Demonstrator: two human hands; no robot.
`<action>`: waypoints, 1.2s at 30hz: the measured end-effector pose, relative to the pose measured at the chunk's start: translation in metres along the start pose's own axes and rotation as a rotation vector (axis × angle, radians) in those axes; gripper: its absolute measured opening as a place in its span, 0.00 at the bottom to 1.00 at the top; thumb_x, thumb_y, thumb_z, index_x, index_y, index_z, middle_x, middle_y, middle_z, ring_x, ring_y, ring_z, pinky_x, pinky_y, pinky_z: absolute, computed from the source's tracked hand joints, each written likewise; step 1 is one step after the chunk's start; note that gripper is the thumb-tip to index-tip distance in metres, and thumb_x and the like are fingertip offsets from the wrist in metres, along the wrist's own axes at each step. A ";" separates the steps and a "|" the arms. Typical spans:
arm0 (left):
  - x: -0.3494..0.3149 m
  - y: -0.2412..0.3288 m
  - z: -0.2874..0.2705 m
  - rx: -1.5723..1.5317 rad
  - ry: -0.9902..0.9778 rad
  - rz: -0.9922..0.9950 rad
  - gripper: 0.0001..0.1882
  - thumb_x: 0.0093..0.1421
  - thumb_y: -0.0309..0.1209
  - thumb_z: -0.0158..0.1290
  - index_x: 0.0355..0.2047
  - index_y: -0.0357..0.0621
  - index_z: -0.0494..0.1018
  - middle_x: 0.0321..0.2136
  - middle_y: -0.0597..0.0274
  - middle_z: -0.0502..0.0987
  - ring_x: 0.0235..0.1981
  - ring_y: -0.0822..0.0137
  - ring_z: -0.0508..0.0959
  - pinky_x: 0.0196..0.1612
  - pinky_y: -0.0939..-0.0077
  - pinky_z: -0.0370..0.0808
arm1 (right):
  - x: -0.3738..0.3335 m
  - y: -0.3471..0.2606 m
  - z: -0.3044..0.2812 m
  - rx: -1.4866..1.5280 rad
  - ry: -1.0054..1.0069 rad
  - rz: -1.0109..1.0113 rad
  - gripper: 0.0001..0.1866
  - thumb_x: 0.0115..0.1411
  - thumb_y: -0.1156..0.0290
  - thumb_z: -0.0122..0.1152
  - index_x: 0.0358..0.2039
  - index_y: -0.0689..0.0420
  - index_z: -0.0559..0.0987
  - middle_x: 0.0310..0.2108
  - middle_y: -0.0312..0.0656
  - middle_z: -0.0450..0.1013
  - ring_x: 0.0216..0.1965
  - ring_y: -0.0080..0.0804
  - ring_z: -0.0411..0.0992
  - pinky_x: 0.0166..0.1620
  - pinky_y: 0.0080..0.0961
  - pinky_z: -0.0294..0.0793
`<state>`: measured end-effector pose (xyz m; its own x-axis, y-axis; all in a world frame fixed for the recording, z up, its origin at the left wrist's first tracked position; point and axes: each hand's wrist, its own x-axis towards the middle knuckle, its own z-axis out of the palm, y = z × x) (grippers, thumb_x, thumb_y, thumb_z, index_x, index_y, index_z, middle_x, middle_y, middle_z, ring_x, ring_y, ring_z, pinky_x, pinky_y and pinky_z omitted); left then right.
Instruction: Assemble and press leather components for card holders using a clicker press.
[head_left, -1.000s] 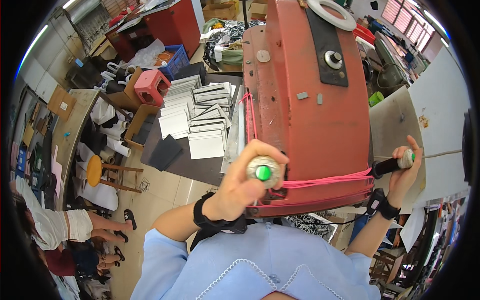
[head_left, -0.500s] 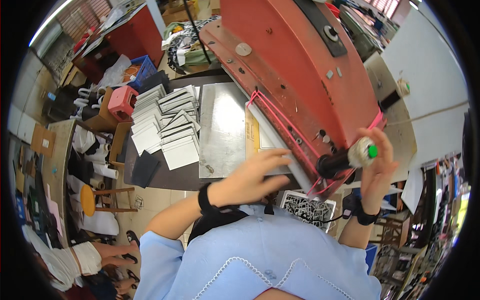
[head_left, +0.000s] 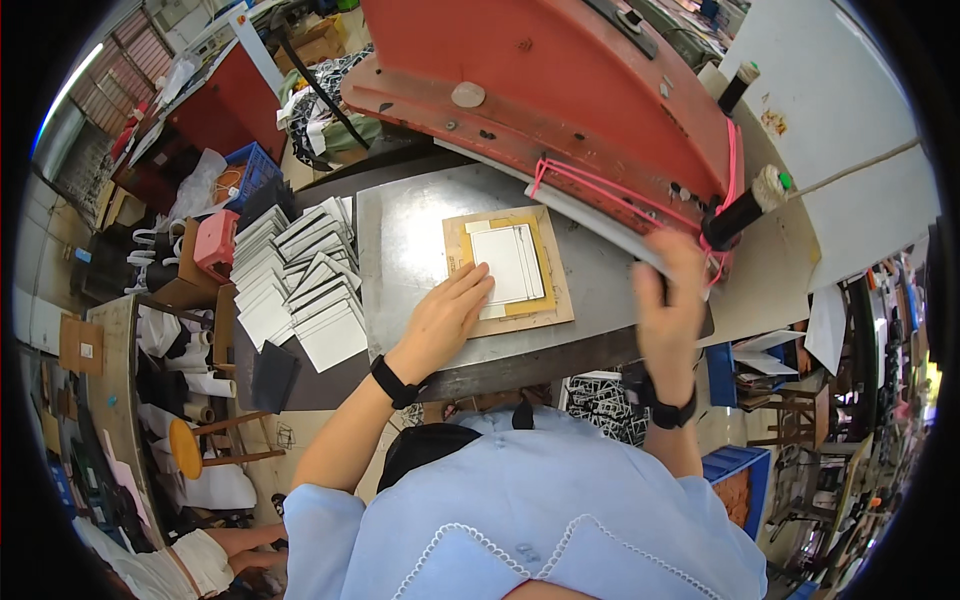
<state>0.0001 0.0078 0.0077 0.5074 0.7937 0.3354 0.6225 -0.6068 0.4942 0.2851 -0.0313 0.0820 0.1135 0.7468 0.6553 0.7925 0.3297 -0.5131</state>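
Observation:
A wooden die board (head_left: 562, 305) with a yellow middle lies on the metal plate (head_left: 400, 230) of a press. On it rests a white rectangular panel (head_left: 512, 262) with dark edges. My left hand (head_left: 440, 318) lies with outstretched fingers, the tips touching the panel's left side. My right hand (head_left: 670, 310) is in the air by the edge of the red press arm (head_left: 600, 110), thumb and fingers apart, slightly blurred, with nothing visible in it. Just beyond it juts a black handle (head_left: 735, 222) wrapped in pale cord, with a green tip. Pink cord (head_left: 600, 185) is strung along the arm.
Left of the plate, overlapping stacks of white panels (head_left: 300, 280) cover the table, with black pieces (head_left: 272, 375) at the front. A box of dark frame-shaped scraps (head_left: 608, 408) stands below the table edge. A blue crate (head_left: 735, 475) is at lower right; a yellow stool (head_left: 186, 447) at left.
The red press arm has swung away to the upper right, uncovering the die board and panel. My left hand has moved left onto the panel; my right hand has come away from the handle.

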 end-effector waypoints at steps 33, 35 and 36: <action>0.000 0.022 -0.028 -1.302 0.067 -0.536 0.39 0.62 0.26 0.58 0.68 0.37 0.48 0.53 0.49 0.75 0.51 0.64 0.78 0.51 0.71 0.77 | -0.032 -0.021 0.089 0.967 -0.449 0.561 0.08 0.59 0.74 0.67 0.35 0.62 0.77 0.29 0.34 0.74 0.33 0.22 0.72 0.38 0.19 0.70; -0.001 0.026 -0.019 -1.284 0.097 -0.557 0.39 0.62 0.23 0.56 0.69 0.42 0.48 0.50 0.52 0.77 0.47 0.66 0.79 0.46 0.74 0.79 | -0.032 -0.026 0.083 0.570 -0.274 0.125 0.06 0.59 0.75 0.66 0.34 0.61 0.77 0.29 0.34 0.75 0.34 0.23 0.73 0.39 0.20 0.71; -0.001 0.027 -0.018 -1.214 0.145 -0.541 0.39 0.62 0.23 0.57 0.69 0.43 0.50 0.50 0.53 0.77 0.46 0.68 0.80 0.45 0.75 0.79 | -0.034 -0.027 0.080 0.519 -0.258 0.042 0.06 0.59 0.76 0.66 0.34 0.61 0.78 0.30 0.34 0.75 0.34 0.23 0.73 0.39 0.20 0.72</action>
<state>0.0056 -0.0088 0.0353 0.2518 0.9642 -0.0835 -0.2349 0.1446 0.9612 0.2123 -0.0192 0.0294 -0.0626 0.8604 0.5057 0.3855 0.4882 -0.7830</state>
